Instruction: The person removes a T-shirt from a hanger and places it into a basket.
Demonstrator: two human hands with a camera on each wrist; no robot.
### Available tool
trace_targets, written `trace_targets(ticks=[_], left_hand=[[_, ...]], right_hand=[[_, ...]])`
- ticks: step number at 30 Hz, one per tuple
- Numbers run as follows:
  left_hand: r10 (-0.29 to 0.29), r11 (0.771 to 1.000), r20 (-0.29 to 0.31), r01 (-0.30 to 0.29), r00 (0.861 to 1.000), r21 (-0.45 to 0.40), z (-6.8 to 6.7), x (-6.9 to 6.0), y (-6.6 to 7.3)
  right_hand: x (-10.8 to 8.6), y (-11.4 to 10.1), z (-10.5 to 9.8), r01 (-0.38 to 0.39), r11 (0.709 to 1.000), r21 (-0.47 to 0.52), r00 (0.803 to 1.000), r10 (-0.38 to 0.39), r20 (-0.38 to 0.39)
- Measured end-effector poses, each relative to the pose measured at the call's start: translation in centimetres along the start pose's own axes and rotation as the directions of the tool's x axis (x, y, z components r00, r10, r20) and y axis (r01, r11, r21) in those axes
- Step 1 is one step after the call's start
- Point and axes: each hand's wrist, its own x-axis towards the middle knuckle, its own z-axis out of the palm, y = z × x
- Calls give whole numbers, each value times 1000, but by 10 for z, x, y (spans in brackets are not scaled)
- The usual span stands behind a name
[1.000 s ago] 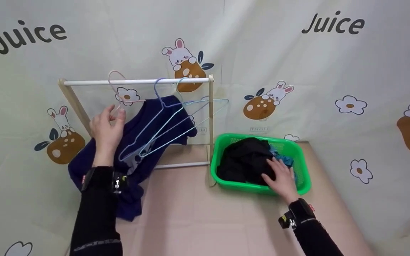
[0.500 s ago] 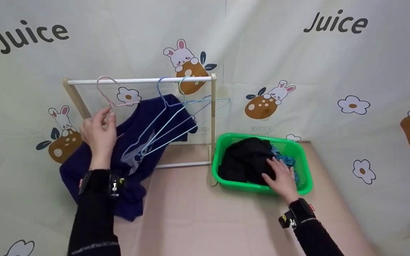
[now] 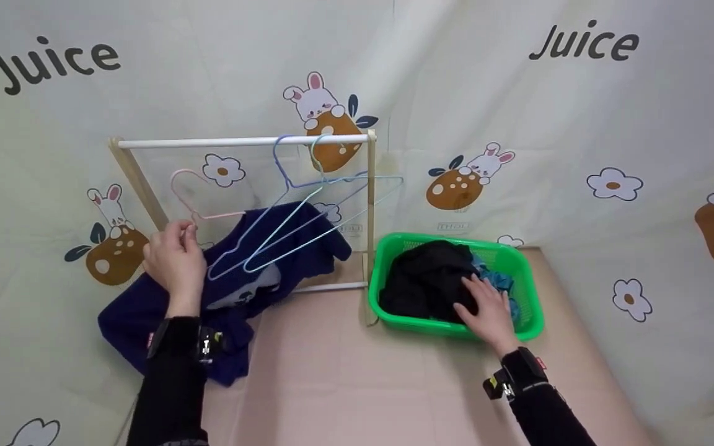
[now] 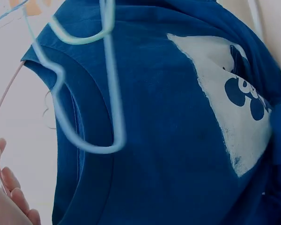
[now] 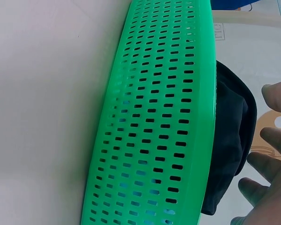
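My left hand (image 3: 176, 257) pinches the pink hanger (image 3: 220, 215) just below its hook, under the rack's bar. From that hanger drapes a dark blue shirt (image 3: 295, 238) with a grey print, which fills the left wrist view. Two empty hangers, one blue (image 3: 279, 162) and one light green (image 3: 317, 161), hang on the bar in front of the shirt. My right hand (image 3: 488, 310), fingers spread, is over the black cloth (image 3: 428, 279) in the green basket (image 3: 456, 330); whether it touches the cloth I cannot tell.
The white bar (image 3: 208, 143) runs between wooden posts, the right one (image 3: 371, 217) standing beside the basket. Teal cloth (image 3: 501, 282) lies in the basket's right part. A printed sheet (image 3: 456, 93) forms the backdrop behind the pinkish floor (image 3: 344, 371).
My left hand has moved left and then down with the pink hanger and shirt, and the hanger's hook has dropped from bar height to below it. The right hand has stayed nearly still.
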Motion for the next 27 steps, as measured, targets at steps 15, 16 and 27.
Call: trace_targets(ticks=[15,16,27], left_hand=[[64,996,-57,-67,996,-55,11,-53,-43],[57,996,-52,-60,997,-60,11,-57,-46],[-38,998,-4,38,999,-51,13,-93,-72]], right_hand=[[-3,-3,4,19,1000,15,1000,-19,-1],[-4,-3,4,20,1000,17,1000,-20,-1],[-6,-10,10,56,998,39,998,-56,0]])
